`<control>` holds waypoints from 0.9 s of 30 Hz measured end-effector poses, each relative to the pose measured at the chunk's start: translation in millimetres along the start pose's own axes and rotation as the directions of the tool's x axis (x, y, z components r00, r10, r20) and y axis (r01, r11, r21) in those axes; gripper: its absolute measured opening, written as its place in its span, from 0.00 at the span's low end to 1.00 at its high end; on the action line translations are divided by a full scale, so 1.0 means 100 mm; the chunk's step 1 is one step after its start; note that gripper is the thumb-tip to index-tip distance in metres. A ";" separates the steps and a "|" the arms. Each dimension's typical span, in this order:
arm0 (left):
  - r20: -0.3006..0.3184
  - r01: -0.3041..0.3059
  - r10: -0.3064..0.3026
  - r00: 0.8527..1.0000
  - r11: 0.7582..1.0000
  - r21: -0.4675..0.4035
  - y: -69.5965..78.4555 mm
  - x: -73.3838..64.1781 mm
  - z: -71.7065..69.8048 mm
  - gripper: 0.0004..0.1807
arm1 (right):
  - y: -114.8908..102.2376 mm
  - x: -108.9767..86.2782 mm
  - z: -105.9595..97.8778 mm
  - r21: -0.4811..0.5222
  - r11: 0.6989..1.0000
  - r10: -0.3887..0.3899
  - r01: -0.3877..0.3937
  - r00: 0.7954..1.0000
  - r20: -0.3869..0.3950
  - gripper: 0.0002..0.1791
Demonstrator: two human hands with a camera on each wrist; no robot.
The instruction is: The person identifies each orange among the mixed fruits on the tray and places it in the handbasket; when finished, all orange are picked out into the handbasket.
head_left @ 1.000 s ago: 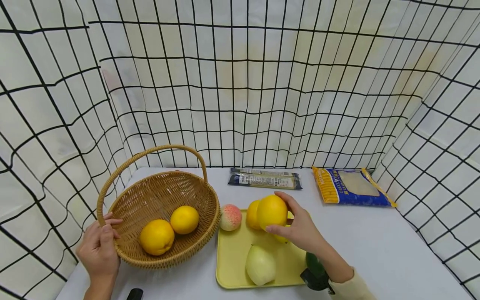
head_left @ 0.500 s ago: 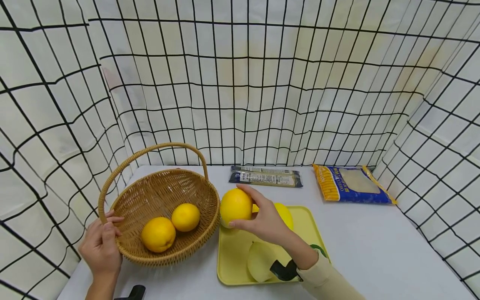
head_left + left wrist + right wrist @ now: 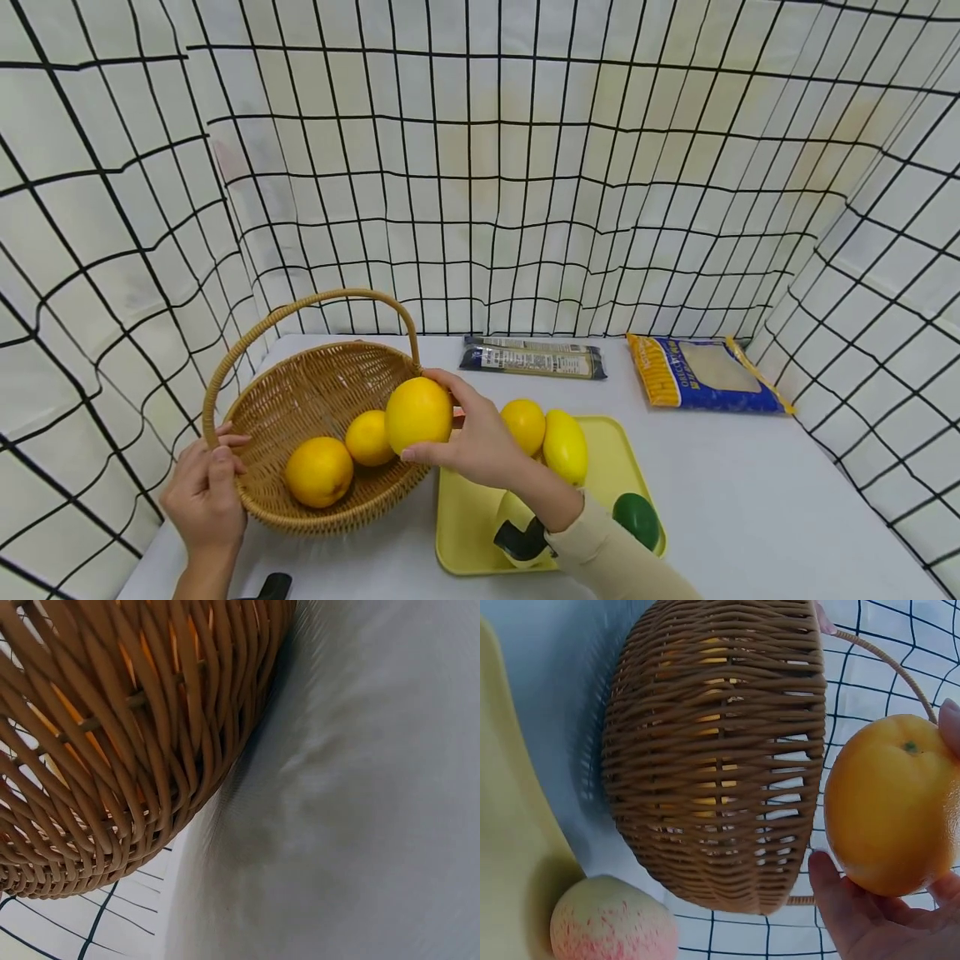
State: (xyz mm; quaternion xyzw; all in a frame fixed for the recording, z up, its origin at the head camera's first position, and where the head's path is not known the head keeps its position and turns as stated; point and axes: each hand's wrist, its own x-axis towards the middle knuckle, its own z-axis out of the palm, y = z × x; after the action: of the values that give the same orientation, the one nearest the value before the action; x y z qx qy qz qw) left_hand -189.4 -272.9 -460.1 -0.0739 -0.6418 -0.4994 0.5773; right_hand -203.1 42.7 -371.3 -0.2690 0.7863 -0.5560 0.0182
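Note:
A wicker basket (image 3: 330, 375) with a tall arched handle leans towards me on the left, two oranges (image 3: 318, 472) inside it. My left hand (image 3: 204, 500) grips its left rim at the foot of the handle. Over the right rim my right hand (image 3: 480, 437) holds another orange (image 3: 418, 417) between thumb and fingers. In the right wrist view this orange (image 3: 892, 802) shows its green stem mark, beside the basket's woven wall (image 3: 712, 765). The left wrist view shows only the basket's underside (image 3: 127, 742) and the tablecloth; the left hand is out of sight there.
A yellow tray (image 3: 465, 533) carries an orange (image 3: 523, 425), a yellow mango-like fruit (image 3: 566, 447), a dark green fruit (image 3: 636, 520) and a pale pear, partly hidden. A peach (image 3: 615, 922) lies by the tray's edge. Behind are a flat packet (image 3: 532, 358) and a blue-yellow bag (image 3: 705, 375).
My right hand has carried the orange leftwards from above the tray to the basket's right rim. My left hand has kept its grip on the basket.

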 end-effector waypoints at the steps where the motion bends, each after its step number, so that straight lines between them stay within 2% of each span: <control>1: 0.000 0.001 -0.001 1.000 1.000 0.001 0.00 0.00 0.00 0.21 | 0.01 0.01 0.02 -0.012 1.000 -0.004 0.004 1.000 0.004 0.48; 5: 0.006 0.002 -0.002 1.000 1.000 0.008 0.00 -0.01 -0.01 0.21 | 0.04 0.04 0.10 -0.055 0.998 -0.021 0.023 0.999 0.037 0.49; 10: 0.007 -0.003 0.003 1.000 1.000 0.012 -0.01 -0.01 -0.02 0.21 | 0.05 0.11 0.20 -0.172 0.982 -0.053 0.073 0.992 0.115 0.50; 15: 0.005 0.000 -0.001 1.000 1.000 0.013 0.00 -0.02 -0.03 0.21 | 0.05 0.20 0.31 -0.303 0.942 -0.080 0.143 0.974 0.212 0.50; 20: 0.005 -0.013 0.013 1.000 1.000 0.000 0.00 -0.03 -0.02 0.20 | 0.04 0.25 0.41 -0.429 0.889 -0.044 0.160 0.963 0.268 0.48; 24: 0.004 -0.039 0.039 0.999 0.999 -0.019 0.00 -0.01 0.00 0.20 | 0.02 0.29 0.44 -0.496 0.851 -0.021 0.175 0.954 0.300 0.48; 27: 0.009 -0.048 0.048 0.999 0.999 -0.019 0.01 0.00 0.02 0.20 | 0.02 0.33 0.46 -0.515 0.835 -0.005 0.194 0.939 0.345 0.48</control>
State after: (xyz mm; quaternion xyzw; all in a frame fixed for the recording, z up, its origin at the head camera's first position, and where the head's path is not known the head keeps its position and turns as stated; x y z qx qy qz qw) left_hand -189.9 -271.4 -459.2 -0.0972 -0.6377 -0.4910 0.5854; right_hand -216.7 -11.3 -382.0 -0.3930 0.8814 -0.2585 0.0432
